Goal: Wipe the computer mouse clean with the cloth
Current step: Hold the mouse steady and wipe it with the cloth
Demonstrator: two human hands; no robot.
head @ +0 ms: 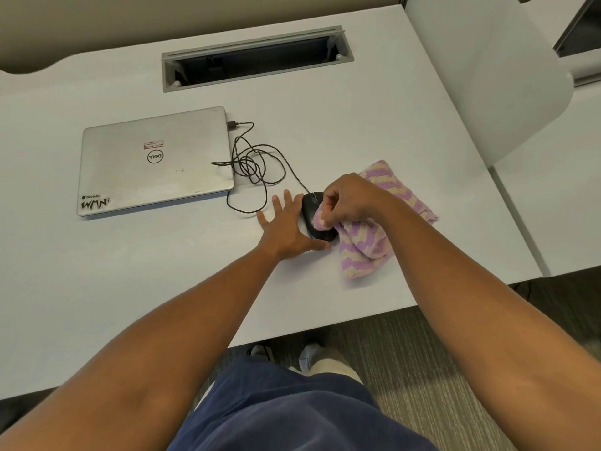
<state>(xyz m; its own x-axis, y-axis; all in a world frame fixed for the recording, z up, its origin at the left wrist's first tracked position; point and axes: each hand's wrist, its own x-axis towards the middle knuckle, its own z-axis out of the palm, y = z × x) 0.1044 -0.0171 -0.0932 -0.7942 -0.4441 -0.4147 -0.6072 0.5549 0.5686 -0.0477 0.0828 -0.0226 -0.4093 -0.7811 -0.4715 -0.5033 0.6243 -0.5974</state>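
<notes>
A black wired computer mouse (309, 209) lies on the white desk (136, 271). My left hand (286, 229) rests flat against the mouse's left side, fingers straight and spread, thumb at its near end. My right hand (349, 200) pinches a bunched part of the pink-and-cream striped cloth (364, 245) and presses it onto the top of the mouse. The cloth's loose part trails to the right and behind my right wrist. The right half of the mouse is hidden under the cloth.
A shut silver laptop (156, 161) lies to the left, with the mouse's tangled black cable (257, 164) plugged into its right side. An open cable tray slot (257, 58) is at the back. The desk's near edge runs just below the cloth; a white partition (494, 79) stands on the right.
</notes>
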